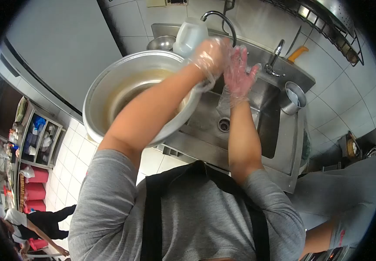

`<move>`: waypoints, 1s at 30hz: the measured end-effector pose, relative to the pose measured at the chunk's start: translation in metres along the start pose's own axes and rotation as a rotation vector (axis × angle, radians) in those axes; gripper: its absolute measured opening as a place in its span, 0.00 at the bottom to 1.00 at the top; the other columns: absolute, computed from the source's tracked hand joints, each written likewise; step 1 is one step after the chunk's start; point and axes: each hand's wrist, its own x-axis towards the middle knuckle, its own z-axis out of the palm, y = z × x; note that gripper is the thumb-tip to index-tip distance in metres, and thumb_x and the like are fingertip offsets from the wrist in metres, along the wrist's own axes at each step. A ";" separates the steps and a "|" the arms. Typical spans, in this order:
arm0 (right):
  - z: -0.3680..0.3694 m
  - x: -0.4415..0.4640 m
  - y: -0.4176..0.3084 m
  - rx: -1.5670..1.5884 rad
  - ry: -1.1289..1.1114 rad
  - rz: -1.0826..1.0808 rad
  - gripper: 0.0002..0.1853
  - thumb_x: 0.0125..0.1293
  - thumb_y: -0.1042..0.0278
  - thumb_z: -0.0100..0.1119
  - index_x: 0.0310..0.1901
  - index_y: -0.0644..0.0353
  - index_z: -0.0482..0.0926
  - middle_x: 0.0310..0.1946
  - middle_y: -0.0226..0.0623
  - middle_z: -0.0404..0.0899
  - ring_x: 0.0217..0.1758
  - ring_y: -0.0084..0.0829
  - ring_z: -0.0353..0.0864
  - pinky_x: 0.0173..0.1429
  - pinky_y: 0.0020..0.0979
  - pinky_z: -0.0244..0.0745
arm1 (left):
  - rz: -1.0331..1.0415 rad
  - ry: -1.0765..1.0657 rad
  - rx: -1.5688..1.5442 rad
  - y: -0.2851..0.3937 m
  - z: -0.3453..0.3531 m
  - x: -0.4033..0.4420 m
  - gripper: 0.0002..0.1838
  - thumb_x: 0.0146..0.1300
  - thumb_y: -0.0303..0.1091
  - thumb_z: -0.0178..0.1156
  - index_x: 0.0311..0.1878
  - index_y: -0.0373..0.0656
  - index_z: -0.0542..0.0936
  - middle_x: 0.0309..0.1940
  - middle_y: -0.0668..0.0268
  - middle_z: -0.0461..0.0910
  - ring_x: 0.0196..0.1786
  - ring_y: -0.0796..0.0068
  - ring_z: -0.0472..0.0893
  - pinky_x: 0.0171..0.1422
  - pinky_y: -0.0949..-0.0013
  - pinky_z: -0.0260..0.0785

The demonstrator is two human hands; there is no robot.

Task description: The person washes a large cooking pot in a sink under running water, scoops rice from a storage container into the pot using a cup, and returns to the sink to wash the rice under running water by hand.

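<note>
My left hand (214,55), in a loose clear plastic glove, is curled closed in front of the curved tap (218,14); what its fingers hold, if anything, is hidden. Just right of it, my right hand (239,76) has its fingers spread above the sink, also in a clear plastic glove that hangs loose at the wrist. Below lies the steel sink (264,126) with its round drain (224,125). A large metal pot (93,104) with brownish residue inside stands at the left, under my left forearm.
A white plastic jug (192,35) and a metal bowl (162,43) are behind the pot. A second tap (275,56), an orange-handled tool (298,54) and a metal container (293,102) are at right. One person (353,191) stands close at right; another (27,224) is at far left.
</note>
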 end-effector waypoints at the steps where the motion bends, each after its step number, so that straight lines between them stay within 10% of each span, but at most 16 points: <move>1: 0.006 0.002 -0.006 0.001 -0.059 0.026 0.40 0.62 0.27 0.26 0.69 0.45 0.55 0.70 0.35 0.54 0.73 0.42 0.49 0.72 0.54 0.42 | -0.079 -0.034 0.040 0.006 -0.009 0.007 0.15 0.60 0.44 0.53 0.43 0.46 0.80 0.47 0.57 0.78 0.48 0.55 0.78 0.52 0.60 0.70; 6: 0.034 0.033 -0.022 0.130 -0.115 0.057 0.42 0.60 0.25 0.27 0.69 0.43 0.55 0.70 0.35 0.53 0.73 0.44 0.47 0.70 0.61 0.39 | -0.503 0.353 -0.768 0.035 0.023 -0.007 0.24 0.63 0.49 0.53 0.55 0.42 0.69 0.43 0.46 0.76 0.46 0.54 0.78 0.50 0.60 0.69; 10: 0.037 0.047 -0.022 0.338 -0.204 0.162 0.39 0.61 0.30 0.35 0.69 0.44 0.54 0.70 0.37 0.52 0.73 0.47 0.47 0.69 0.60 0.43 | -0.733 -0.275 -1.479 0.074 0.049 -0.057 0.37 0.65 0.61 0.44 0.67 0.43 0.57 0.64 0.53 0.62 0.66 0.60 0.62 0.68 0.55 0.55; 11: 0.034 0.047 -0.019 0.375 -0.246 0.185 0.38 0.61 0.32 0.38 0.69 0.45 0.54 0.70 0.37 0.52 0.73 0.47 0.48 0.69 0.60 0.44 | -0.730 -0.392 -2.100 0.057 0.094 -0.063 0.37 0.66 0.62 0.42 0.68 0.44 0.56 0.68 0.56 0.57 0.68 0.57 0.60 0.69 0.52 0.52; 14: 0.020 0.041 -0.025 0.366 -0.176 0.185 0.39 0.57 0.40 0.49 0.69 0.49 0.55 0.68 0.36 0.57 0.68 0.44 0.58 0.61 0.57 0.57 | -0.545 -0.328 -2.131 0.049 0.113 -0.070 0.26 0.61 0.43 0.58 0.60 0.43 0.67 0.57 0.59 0.70 0.58 0.65 0.71 0.63 0.58 0.62; 16: 0.029 0.039 -0.017 0.424 -0.157 0.205 0.40 0.55 0.45 0.55 0.68 0.51 0.57 0.65 0.35 0.61 0.64 0.43 0.62 0.57 0.54 0.61 | -0.468 -0.283 -1.175 0.025 0.150 -0.061 0.07 0.59 0.35 0.57 0.33 0.44 0.81 0.34 0.63 0.82 0.36 0.69 0.81 0.40 0.67 0.73; 18: 0.033 0.038 -0.011 0.437 -0.157 0.211 0.40 0.53 0.50 0.59 0.67 0.52 0.58 0.63 0.35 0.63 0.63 0.43 0.62 0.57 0.53 0.61 | 0.063 -0.010 -0.181 0.023 0.158 -0.060 0.09 0.50 0.36 0.60 0.29 0.40 0.80 0.31 0.53 0.81 0.37 0.55 0.82 0.38 0.61 0.75; 20: 0.045 0.040 -0.008 0.402 -0.223 0.258 0.44 0.48 0.51 0.65 0.67 0.53 0.58 0.66 0.35 0.59 0.69 0.46 0.54 0.65 0.59 0.52 | 0.157 0.207 -0.345 0.021 0.187 -0.070 0.13 0.50 0.38 0.60 0.36 0.40 0.80 0.34 0.57 0.81 0.38 0.54 0.81 0.43 0.59 0.75; 26: 0.027 0.066 -0.051 0.232 -0.329 0.133 0.56 0.32 0.48 0.76 0.67 0.50 0.58 0.69 0.37 0.53 0.74 0.51 0.40 0.68 0.68 0.34 | -0.521 -0.347 -0.594 0.044 0.130 -0.081 0.24 0.52 0.48 0.63 0.43 0.38 0.74 0.43 0.51 0.74 0.47 0.53 0.75 0.47 0.54 0.68; 28: 0.041 0.073 -0.053 0.189 -0.411 0.167 0.56 0.32 0.37 0.73 0.66 0.50 0.60 0.70 0.39 0.52 0.74 0.49 0.40 0.69 0.67 0.35 | -0.442 0.291 -0.494 0.076 0.089 -0.079 0.32 0.46 0.54 0.65 0.44 0.35 0.72 0.40 0.49 0.73 0.44 0.49 0.75 0.46 0.53 0.68; 30: 0.049 0.080 -0.044 -0.029 -0.414 0.195 0.54 0.36 0.32 0.68 0.65 0.51 0.61 0.68 0.42 0.55 0.74 0.48 0.43 0.69 0.65 0.37 | -0.095 0.337 -0.371 0.093 0.056 -0.058 0.41 0.38 0.61 0.67 0.47 0.34 0.70 0.39 0.48 0.73 0.44 0.47 0.74 0.47 0.54 0.67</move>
